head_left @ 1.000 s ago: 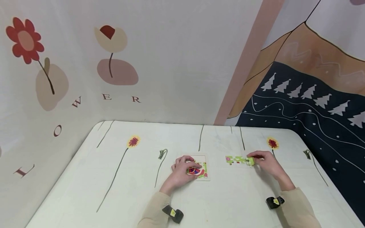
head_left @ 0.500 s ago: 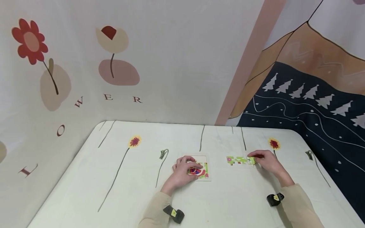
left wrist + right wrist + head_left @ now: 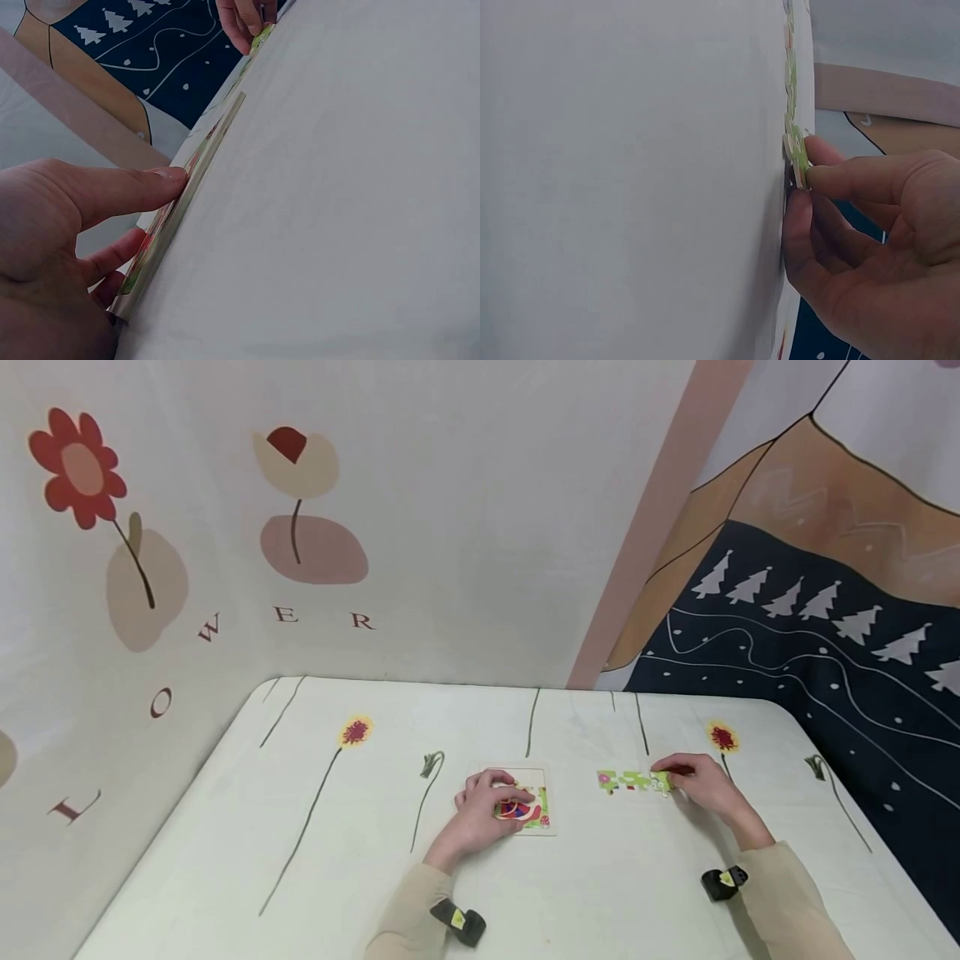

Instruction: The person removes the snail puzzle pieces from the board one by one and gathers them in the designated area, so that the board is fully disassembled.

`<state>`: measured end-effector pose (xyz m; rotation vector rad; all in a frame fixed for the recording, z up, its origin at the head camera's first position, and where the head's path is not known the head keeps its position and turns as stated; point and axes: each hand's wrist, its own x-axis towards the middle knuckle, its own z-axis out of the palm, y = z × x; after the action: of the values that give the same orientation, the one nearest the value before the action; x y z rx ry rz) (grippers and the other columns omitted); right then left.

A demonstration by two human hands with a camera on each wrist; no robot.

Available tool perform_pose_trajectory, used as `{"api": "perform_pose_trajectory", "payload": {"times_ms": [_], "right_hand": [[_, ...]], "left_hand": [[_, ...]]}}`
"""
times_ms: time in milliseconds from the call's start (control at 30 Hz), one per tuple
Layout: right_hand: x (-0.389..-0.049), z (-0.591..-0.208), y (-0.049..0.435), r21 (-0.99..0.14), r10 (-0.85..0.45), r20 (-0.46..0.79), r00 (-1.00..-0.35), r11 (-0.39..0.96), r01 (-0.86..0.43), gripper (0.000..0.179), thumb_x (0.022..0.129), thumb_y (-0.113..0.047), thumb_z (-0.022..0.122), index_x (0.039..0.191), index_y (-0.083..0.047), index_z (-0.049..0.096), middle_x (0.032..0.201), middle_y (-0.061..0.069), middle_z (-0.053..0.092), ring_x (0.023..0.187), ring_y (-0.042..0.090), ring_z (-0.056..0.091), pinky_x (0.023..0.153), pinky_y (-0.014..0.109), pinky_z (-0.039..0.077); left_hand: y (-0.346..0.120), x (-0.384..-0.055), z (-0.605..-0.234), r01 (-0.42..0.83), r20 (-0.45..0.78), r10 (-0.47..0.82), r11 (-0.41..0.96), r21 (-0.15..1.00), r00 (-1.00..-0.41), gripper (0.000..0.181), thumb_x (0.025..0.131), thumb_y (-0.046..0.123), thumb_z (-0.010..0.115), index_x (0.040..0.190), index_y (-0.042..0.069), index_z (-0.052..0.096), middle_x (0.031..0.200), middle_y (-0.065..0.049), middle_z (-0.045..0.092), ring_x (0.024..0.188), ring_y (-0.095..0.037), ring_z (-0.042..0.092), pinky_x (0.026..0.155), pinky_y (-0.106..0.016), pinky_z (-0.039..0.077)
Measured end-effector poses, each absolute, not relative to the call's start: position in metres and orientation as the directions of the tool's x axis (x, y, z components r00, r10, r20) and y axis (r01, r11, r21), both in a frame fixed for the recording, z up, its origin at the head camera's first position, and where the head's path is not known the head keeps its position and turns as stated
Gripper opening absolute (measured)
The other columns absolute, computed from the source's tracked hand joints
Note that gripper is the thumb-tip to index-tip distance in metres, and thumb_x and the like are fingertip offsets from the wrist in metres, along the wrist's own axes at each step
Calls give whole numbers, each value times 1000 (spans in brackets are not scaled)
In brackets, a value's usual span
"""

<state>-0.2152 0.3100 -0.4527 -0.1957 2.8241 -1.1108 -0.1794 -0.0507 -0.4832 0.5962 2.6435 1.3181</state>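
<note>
My left hand (image 3: 480,814) rests over a square jigsaw board (image 3: 551,814). Its thumb and fingertips touch the colourful picture, covering part of it. The left wrist view shows the thumb (image 3: 150,184) laid nearly straight on the board, which is seen edge-on. To the right, my right hand (image 3: 705,783) pinches a green puzzle piece (image 3: 802,165) between thumb and fingers, slightly tilted off the table in the right wrist view. This piece is at the right end of a row of green puzzle pieces (image 3: 633,781). Whether it interlocks with its neighbour cannot be told.
The table (image 3: 600,893) has a white cloth printed with flowers and stems. A pale wall hanging (image 3: 465,527) rises behind it, with a dark blue printed panel (image 3: 825,677) at the right. Black wrist cameras sit on both forearms.
The head view has shifted slightly, moving the whole scene a little to the right. Both hands keep the same hold, and the row of pieces looks unchanged.
</note>
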Motion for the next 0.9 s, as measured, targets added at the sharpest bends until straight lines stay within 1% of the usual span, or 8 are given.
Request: {"api": "perform_pose_trajectory", "payload": {"times_ms": [367,900], "right_hand": [[-214,-451,310,-685,-155,-46,-987,724,-81,21,89,7,56,106,4,69,110,21,63,95,29,54,79,40,43],[-214,-454,313,-686,-150,-44,-988,723,-79,22,90,5,56,107,3,68,108,18,64,93,26,55,77,38,44]], "left_hand": [[-51,-179,-483,312,82,408,537,784,-909,30,80,10,76,109,16,72,126,-7,45,124,-37,26,86,-53,19],[-51,-179,-484,300,64,405,552,778,-912,30,80,10,76,110,17,72,126,-6,44,125,-37,25,89,-55,19]]}}
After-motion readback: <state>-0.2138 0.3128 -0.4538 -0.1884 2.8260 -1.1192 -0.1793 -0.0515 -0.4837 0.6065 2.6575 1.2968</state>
